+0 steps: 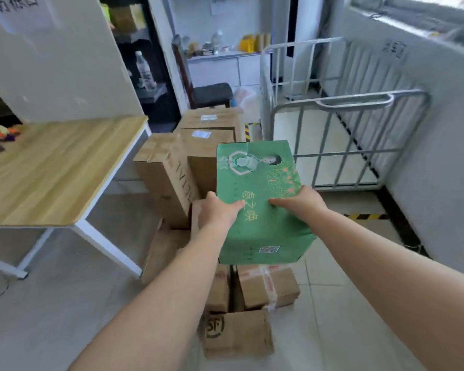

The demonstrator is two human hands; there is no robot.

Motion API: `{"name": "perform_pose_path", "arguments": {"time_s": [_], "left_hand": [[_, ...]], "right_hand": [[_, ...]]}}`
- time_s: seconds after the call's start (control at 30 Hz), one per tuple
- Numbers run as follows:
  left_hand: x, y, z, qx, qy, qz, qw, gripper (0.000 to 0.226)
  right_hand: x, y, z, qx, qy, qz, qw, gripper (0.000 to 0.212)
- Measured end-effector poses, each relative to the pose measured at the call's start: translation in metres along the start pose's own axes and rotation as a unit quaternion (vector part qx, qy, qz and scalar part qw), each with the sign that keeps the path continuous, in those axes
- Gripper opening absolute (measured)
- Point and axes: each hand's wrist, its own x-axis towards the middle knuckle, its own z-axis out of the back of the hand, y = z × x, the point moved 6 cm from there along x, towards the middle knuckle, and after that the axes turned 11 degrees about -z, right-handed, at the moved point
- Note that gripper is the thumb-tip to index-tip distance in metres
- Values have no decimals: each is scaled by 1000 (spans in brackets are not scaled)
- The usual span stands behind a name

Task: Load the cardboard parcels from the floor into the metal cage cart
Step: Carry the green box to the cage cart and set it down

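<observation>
A green printed cardboard parcel is held in the air above the floor pile. My left hand grips its left side and my right hand grips its right side, thumbs on top. Several brown cardboard parcels are stacked on the floor ahead and below, including a taped one and one with a black logo. The metal cage cart stands to the right front, its white floor bare, about an arm's length beyond the green parcel.
A wooden-topped table with white legs stands to the left. A white wall runs along the right behind the cart. Yellow-black tape marks the floor. A dark chair and a counter stand at the back.
</observation>
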Motion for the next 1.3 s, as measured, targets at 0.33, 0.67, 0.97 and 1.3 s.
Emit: {"name": "perform_pose_path", "arguments": {"time_s": [0.33,0.67,0.97,1.3], "left_hand": [[-6,-128,-288,28,160,-20,986,58],[86,-166,-463,67,266,-34,961,50],[273,-169,-653,96,365,-45,925,47],[431,-64,-903,177,390,-87,899,56]], "right_hand": [[113,-135,244,14,-76,-97,992,80],[268,-188,322,82,-103,-197,972,83],[496,-198,353,126,-161,-293,934,87],[768,-323,317,194,-211,-328,900,70]]}}
